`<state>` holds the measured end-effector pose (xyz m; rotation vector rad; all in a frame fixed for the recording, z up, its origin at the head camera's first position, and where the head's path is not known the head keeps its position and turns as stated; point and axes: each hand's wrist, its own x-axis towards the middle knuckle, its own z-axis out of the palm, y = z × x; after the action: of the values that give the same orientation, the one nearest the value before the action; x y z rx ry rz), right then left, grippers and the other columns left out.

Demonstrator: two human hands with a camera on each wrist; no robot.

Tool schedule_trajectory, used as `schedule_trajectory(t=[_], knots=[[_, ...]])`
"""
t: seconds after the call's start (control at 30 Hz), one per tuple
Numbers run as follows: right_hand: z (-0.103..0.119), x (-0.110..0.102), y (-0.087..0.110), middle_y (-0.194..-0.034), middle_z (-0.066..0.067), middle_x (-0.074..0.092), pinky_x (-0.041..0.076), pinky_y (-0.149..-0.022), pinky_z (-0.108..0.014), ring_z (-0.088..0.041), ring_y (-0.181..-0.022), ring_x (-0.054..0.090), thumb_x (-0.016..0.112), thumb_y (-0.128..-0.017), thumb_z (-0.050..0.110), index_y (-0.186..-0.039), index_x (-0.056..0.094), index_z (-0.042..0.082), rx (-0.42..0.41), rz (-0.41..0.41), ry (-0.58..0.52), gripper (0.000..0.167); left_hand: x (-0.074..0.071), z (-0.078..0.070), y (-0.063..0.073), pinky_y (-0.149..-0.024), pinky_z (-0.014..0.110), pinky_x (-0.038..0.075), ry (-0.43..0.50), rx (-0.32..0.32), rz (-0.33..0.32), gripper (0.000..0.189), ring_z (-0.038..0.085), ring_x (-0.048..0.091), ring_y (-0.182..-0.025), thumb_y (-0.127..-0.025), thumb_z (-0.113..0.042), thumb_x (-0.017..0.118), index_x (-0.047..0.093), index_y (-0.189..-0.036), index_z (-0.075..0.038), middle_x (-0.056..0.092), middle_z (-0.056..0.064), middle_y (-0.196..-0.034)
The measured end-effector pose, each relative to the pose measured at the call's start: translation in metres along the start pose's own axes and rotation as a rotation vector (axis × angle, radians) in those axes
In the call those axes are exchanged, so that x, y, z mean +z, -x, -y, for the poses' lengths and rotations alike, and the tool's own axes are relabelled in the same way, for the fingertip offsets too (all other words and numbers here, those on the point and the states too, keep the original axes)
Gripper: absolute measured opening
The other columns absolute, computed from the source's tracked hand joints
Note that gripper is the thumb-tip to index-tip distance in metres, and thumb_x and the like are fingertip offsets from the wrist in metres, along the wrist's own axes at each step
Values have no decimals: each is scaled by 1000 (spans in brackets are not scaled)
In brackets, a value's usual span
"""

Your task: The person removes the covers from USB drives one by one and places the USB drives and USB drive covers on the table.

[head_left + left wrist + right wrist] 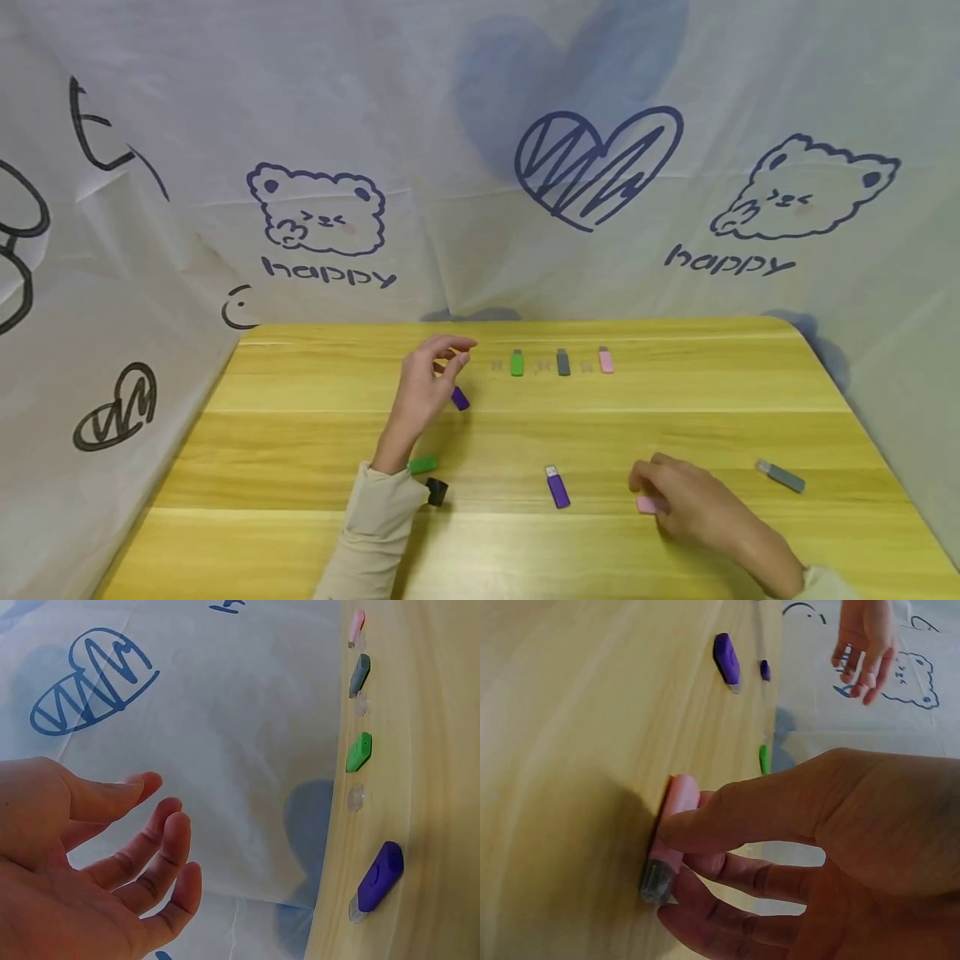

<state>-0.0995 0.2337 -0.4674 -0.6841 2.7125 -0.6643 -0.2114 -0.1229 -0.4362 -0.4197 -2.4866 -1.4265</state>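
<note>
My left hand [423,392] hovers above the table with loosely bent fingers and holds nothing. Just below it lies a purple USB stick [461,400], seen whole in the left wrist view as the purple USB stick [381,877]. With thumb and fingers my right hand [697,504] pinches a pink USB stick [676,814] at the table surface; its clear-capped end sticks out past the thumb. A second purple USB stick [558,487] rests between the hands. To the right of the right hand is a grey USB stick [783,477].
Along the back stand a green stick [517,363], a grey stick [563,363] and a pink stick [606,361], with small clear pieces [543,366] between them. Another green stick [423,465] lies beside the left sleeve. A printed cloth [450,167] hangs behind the table.
</note>
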Motion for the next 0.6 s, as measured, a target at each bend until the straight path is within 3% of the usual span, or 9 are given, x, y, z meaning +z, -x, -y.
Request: schedule_trajectory(t=[0.17,0.5,0.6], knots=[[1,3,2,-82,9,52,40,-59,-24,-4,-69,41,75,-92,2,-93,62,18,-29,-20,7,20,0,-2,-1,-79,47,57,15,3,8,17,28,66,-98,-101,-5,65,76,-114,-6,72,10,-112],[-2,-1,0,-79,11,49,39,-59,-23,-1,-68,41,66,-99,5,-94,58,19,-114,1,-57,17,-4,-4,0,-80,46,56,27,2,4,16,28,67,-99,-101,-6,65,76,-113,-6,72,9,-114],[2,-10,-7,-78,9,54,43,-58,-23,-1,-67,46,64,-100,1,-97,59,16,-139,-40,-103,16,-4,-5,1,-81,46,56,43,11,10,15,28,67,-99,-101,-6,65,76,-112,-4,72,10,-114]])
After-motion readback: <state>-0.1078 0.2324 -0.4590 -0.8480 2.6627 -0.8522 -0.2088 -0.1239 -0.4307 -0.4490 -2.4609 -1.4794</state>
